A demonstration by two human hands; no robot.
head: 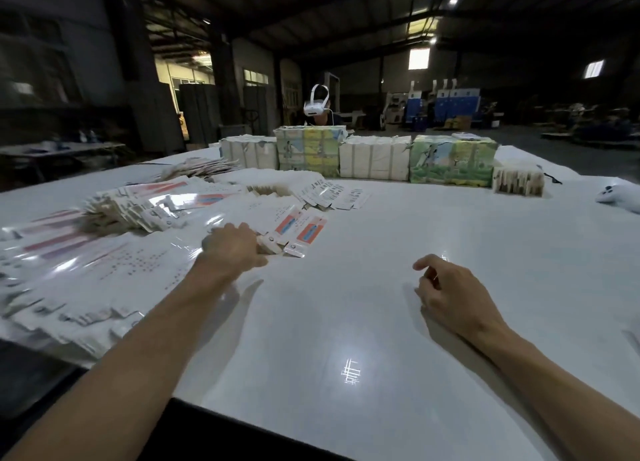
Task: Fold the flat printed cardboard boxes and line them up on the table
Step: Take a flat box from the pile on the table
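Flat printed boxes [298, 233] touch the fingers of the left hand [235, 249].

Fingertips of left hand [235, 249] hidden behind its own knuckles; grip on flat boxes [298, 234] unclear. Motion-blurred pile of flats [114, 211] cut by left edge, print unreadable. white device [620, 197] cropped at right edge. person [317, 109] opposite mostly hidden behind stacked boxes [308, 152]

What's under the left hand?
The left hand lies on the spread of flat printed box blanks, at their near edge. Whether its fingers pinch one is hidden by the hand itself.
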